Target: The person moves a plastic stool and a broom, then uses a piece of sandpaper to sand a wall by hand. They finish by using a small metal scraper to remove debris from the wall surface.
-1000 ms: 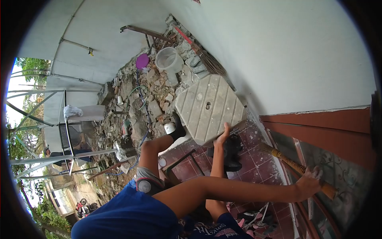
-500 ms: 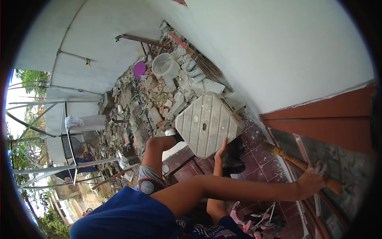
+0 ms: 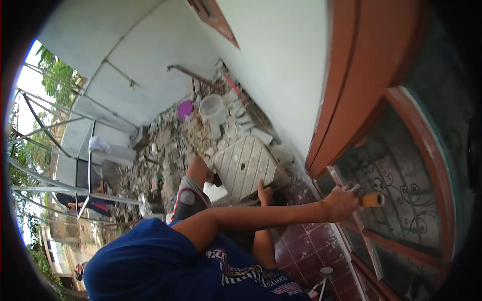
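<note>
My left hand (image 3: 343, 201) reaches across to the right, its fingers wrapped round a brush (image 3: 372, 199). Only the tan, tube-like end of its handle shows past the hand; the bristles are hidden now. My right hand (image 3: 264, 193) grips the near edge of a dusty, pale plastic stool (image 3: 235, 173). Its thumb lies along the stool's ribbed top, which faces me and has a small hole in the middle. The other fingers are tucked out of sight. My bent knee (image 3: 197, 168) is beside the stool's left edge.
Rubble (image 3: 170, 145) covers the ground beyond the stool, with a clear plastic tub (image 3: 213, 109) and a purple lid-like disc (image 3: 185, 109) on it. A red-framed window (image 3: 401, 185) stands at right. Maroon tiles (image 3: 304, 246) lie below; a metal frame (image 3: 75, 189) is at left.
My view has turned, bringing more of the window in. My left hand with the brush has shifted up and left in view; the brush's bristle end no longer shows. My right hand stays on the stool.
</note>
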The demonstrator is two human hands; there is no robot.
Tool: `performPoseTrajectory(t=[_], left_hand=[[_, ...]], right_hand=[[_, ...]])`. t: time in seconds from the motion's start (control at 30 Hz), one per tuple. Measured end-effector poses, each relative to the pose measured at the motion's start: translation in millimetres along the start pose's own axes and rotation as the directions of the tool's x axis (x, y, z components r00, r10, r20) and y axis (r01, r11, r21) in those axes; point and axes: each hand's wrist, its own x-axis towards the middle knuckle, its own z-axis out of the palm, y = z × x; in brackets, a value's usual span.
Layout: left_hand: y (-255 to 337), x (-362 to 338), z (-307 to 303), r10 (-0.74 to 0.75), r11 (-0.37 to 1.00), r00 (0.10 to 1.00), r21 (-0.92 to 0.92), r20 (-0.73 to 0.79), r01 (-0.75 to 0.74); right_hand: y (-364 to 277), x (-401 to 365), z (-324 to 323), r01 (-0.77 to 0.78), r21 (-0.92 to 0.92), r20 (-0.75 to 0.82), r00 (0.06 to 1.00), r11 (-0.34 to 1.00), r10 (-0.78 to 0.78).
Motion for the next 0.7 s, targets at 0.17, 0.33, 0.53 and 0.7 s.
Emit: performPoseTrajectory(t=[0.17, 0.33, 0.53, 0.7], left_hand=[[-1.0, 6.8, -8.9, -0.053, 0.999, 0.998, 0.0, 0.03, 0.053], [-14.5, 10.4, -12.7, 0.022, 1.0, 0.999, 0.014, 0.035, -0.023], [-16.8, 18.9, -25.4, 0.123, 0.992, 0.969, -0.039, 0.214, -0.117], [-33.7, 31.1, -28.1, 0.242, 0.968, 0.918, -0.134, 0.312, -0.21]], right_hand=[[0.3, 32.4, 11.4, -0.062, -0.077, 0.05, 0.997, 0.995, 0.066], [-6.8, 47.9, 6.6, -0.041, -0.056, 0.021, 0.999, 0.998, 0.042], [-14.3, 78.8, -16.2, -0.048, -0.042, -0.096, 0.994, 0.998, 0.044], [-22.9, 95.5, -31.4, -0.107, -0.046, -0.262, 0.961, 0.993, 0.091]])
